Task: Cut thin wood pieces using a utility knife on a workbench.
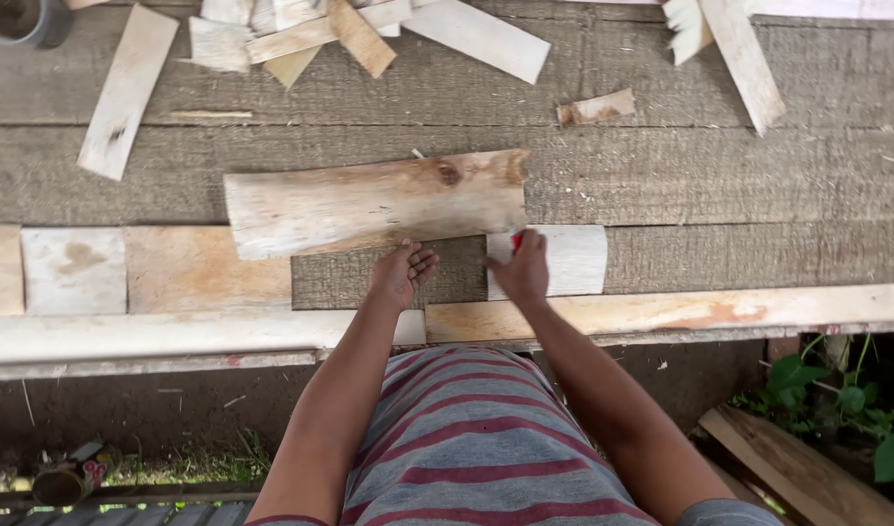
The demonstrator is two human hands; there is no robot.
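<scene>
Rough grey plank bench (720, 185) — we are steadying a pale split log slab (374, 203) with our unclenched left hand (402, 271), right hand (521, 271) gripping a small red object (516, 239).

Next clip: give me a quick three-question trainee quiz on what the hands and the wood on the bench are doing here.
1. True or false: the left hand lies open at the near edge of the rough slab.
2. What colour is the small object gripped in the right hand?
3. The right hand rests over: A) a pale flat board, B) a grey cup, C) green leaves.

Key: 1 true; 2 red; 3 A.
</scene>
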